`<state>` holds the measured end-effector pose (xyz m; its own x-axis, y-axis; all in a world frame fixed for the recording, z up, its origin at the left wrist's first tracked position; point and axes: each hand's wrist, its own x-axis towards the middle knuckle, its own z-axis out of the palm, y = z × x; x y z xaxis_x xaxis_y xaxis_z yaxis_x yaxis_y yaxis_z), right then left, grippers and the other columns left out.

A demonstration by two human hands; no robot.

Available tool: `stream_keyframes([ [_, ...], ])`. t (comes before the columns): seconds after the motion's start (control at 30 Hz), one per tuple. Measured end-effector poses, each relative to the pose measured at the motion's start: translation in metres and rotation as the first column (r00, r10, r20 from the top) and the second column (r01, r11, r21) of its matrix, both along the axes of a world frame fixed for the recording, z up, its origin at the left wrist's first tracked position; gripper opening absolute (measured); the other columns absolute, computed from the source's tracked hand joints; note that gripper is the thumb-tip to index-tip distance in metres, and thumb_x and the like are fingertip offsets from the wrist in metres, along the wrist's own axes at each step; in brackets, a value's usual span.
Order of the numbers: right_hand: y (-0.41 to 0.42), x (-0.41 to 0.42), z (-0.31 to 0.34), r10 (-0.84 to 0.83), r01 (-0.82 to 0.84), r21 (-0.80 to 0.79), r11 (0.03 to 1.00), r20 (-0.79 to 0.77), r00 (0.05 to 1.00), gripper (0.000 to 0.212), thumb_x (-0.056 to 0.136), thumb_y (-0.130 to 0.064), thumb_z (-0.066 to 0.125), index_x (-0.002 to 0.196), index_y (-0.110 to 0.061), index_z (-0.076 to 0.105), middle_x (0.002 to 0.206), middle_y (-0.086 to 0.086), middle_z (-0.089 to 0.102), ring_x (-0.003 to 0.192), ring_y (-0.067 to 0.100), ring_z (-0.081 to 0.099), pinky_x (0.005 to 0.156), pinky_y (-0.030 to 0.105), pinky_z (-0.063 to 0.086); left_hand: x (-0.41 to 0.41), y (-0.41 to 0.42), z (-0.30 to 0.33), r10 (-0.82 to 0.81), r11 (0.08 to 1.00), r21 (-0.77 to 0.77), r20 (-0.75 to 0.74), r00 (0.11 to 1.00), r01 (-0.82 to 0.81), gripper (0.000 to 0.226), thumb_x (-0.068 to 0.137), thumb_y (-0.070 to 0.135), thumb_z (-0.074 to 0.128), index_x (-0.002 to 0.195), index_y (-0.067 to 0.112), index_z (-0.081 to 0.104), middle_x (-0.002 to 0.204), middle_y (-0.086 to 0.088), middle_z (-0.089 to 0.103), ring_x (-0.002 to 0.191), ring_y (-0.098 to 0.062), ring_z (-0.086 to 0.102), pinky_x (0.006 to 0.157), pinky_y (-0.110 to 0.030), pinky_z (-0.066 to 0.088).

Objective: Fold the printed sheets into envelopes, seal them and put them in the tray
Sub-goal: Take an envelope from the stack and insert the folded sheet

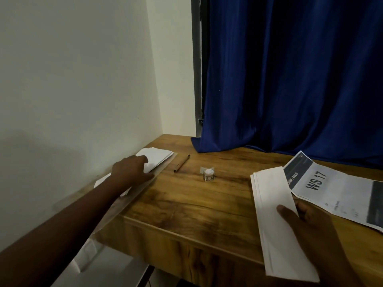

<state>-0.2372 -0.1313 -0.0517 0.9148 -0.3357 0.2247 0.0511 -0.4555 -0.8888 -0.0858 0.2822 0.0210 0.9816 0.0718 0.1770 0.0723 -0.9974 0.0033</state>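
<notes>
My left hand [132, 169] reaches to the far left of the wooden desk [186, 204] and rests on a pile of white envelopes [158, 157] lying in a clear plastic tray [145, 183] against the wall. Whether its fingers grip an envelope cannot be told. My right hand [306, 224] holds a folded white sheet [275, 214], thumb on top, near the desk's front right. A printed sheet marked "WS 17" [331, 187] lies flat beside it, partly under the folded one. A small roll of stickers [208, 174] stands in the middle of the desk.
A brown pen [181, 163] lies between the tray and the sticker roll. A blue curtain [290, 79] hangs behind the desk and drapes onto its back edge. A white wall [72, 79] borders the left side.
</notes>
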Motion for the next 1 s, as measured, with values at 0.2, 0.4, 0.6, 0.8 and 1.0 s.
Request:
stream_keyframes([
  [0.2, 0.004, -0.004, 0.003, -0.008, 0.008, 0.02, 1.0, 0.006, 1.0, 0.012, 0.094, -0.031, 0.066, 0.099, -0.023, 0.059, 0.084, -0.008, 0.062, 0.074, 0.007, 0.06, 0.059, 0.016, 0.039, 0.016, 0.014, -0.013, 0.084, 0.986, 0.141, 0.016, 0.996, -0.085, 0.034, 0.086, 0.049, 0.066, 0.099, 0.018, 0.062, 0.076, 0.006, 0.05, 0.065, -0.011, 0.052, 0.058, -0.026, 0.041],
  [0.4, 0.006, -0.006, 0.007, 0.005, -0.005, 0.039, 0.999, -0.01, 1.0, 0.013, 0.093, -0.028, 0.067, 0.102, -0.022, 0.059, 0.089, -0.005, 0.062, 0.075, 0.007, 0.06, 0.06, 0.017, 0.041, 0.019, 0.018, -0.006, 0.081, 0.971, 0.212, 0.128, 0.988, -0.107, 0.011, 0.091, 0.026, 0.06, 0.093, 0.016, 0.063, 0.067, 0.007, 0.043, 0.062, -0.015, 0.05, 0.056, -0.025, 0.04],
  [0.6, 0.007, -0.007, 0.008, -0.001, 0.001, 0.052, 0.999, -0.004, 1.0, 0.012, 0.093, -0.027, 0.067, 0.101, -0.023, 0.058, 0.085, -0.009, 0.06, 0.074, 0.005, 0.059, 0.061, 0.016, 0.042, 0.022, 0.025, 0.003, 0.132, 0.989, 0.055, 0.097, 0.987, -0.137, 0.045, 0.075, 0.053, 0.082, 0.095, 0.017, 0.063, 0.082, 0.003, 0.061, 0.073, -0.016, 0.058, 0.062, -0.027, 0.043],
  [0.8, 0.006, -0.006, 0.009, 0.01, -0.009, 0.031, 0.999, -0.021, 1.0, 0.011, 0.093, -0.029, 0.067, 0.098, -0.025, 0.058, 0.08, -0.017, 0.058, 0.072, 0.003, 0.058, 0.057, 0.013, 0.038, 0.027, 0.043, 0.017, 0.146, 0.975, -0.18, 0.077, 0.986, -0.13, 0.032, 0.081, 0.042, 0.081, 0.093, 0.015, 0.068, 0.095, -0.007, 0.07, 0.083, -0.022, 0.062, 0.072, -0.034, 0.052],
  [1.0, 0.007, -0.007, 0.011, -0.002, 0.003, 0.034, 0.999, -0.02, 1.0, 0.013, 0.093, -0.03, 0.066, 0.102, -0.023, 0.058, 0.092, -0.003, 0.064, 0.074, 0.004, 0.058, 0.059, 0.014, 0.04, 0.009, 0.062, 0.054, 0.198, 0.954, -0.277, 0.28, 0.939, -0.119, 0.036, 0.086, 0.02, 0.066, 0.122, 0.025, 0.065, 0.115, -0.007, 0.071, 0.107, -0.034, 0.063, 0.088, -0.044, 0.052],
])
